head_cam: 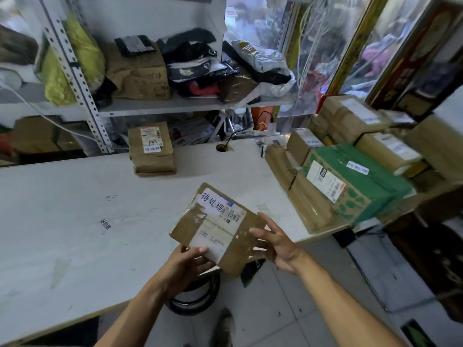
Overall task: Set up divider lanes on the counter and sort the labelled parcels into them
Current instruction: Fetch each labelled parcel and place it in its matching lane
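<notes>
While the sort is judged barely begun, the entries below list what shows.

Parcel in hand: flat brown parcel [216, 230] marked 待处理, held tilted over the counter's near edge, not yet set down.
Left hand: left hand [186, 262] grips the parcel's near corner, thumb on top of its label, fingers beneath.
Right hand: right hand [274, 240] at the parcel's right edge, fingers spread and nearly straight; whether they press the edge cannot be told.
Counter: white counter [75, 221]; no divider lanes visible on it, so that step appears undone.
Sorted so far: one brown box [151, 147] with the same 待处理 label stands alone at the back of the counter, possibly the start of a lane.
Remaining: stack of parcels [350, 171] at the counter's right end, several labelled, a green box [360, 186] among them, apparently unsorted.
Shelf behind: bags and cartons, not clearly part of the job.
</notes>
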`<action>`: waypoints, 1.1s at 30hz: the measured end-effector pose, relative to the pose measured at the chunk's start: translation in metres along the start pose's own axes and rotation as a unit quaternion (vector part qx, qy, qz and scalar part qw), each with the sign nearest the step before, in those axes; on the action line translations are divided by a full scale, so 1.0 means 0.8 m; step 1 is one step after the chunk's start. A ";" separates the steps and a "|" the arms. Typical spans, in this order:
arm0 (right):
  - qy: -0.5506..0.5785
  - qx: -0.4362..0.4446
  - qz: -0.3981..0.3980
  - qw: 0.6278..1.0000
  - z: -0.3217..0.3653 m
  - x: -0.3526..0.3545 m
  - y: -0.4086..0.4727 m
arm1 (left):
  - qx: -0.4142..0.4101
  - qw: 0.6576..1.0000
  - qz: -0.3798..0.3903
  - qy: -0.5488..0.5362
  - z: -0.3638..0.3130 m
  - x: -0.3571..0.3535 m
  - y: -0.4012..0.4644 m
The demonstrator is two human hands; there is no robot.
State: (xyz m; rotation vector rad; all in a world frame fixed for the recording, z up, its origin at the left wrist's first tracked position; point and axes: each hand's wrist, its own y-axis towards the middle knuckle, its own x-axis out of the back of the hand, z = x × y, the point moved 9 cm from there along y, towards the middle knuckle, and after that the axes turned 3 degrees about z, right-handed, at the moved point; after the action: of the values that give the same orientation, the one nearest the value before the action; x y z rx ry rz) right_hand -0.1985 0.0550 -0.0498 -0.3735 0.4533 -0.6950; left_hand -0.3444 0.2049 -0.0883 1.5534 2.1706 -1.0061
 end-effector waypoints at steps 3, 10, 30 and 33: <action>-0.038 0.015 0.023 0.999 0.008 -0.004 -0.010 | -0.024 1.000 -0.003 -0.010 -0.008 -0.024 0.014; -0.081 0.115 -0.055 0.988 0.077 0.025 -0.023 | -0.092 0.993 0.007 0.079 -0.063 -0.069 0.042; -0.058 0.287 -0.327 0.899 0.337 0.299 -0.086 | -0.110 0.952 0.112 0.261 -0.141 -0.334 0.219; -0.070 0.273 -0.359 0.890 0.336 0.335 -0.101 | -0.097 0.944 0.126 0.288 -0.120 -0.365 0.244</action>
State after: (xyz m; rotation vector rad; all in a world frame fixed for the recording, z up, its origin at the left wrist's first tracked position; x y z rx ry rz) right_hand 0.0789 -0.1377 0.1408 -0.0379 -0.0529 -1.4634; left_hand -0.0410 0.0969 0.0815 2.1461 2.2357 -0.2590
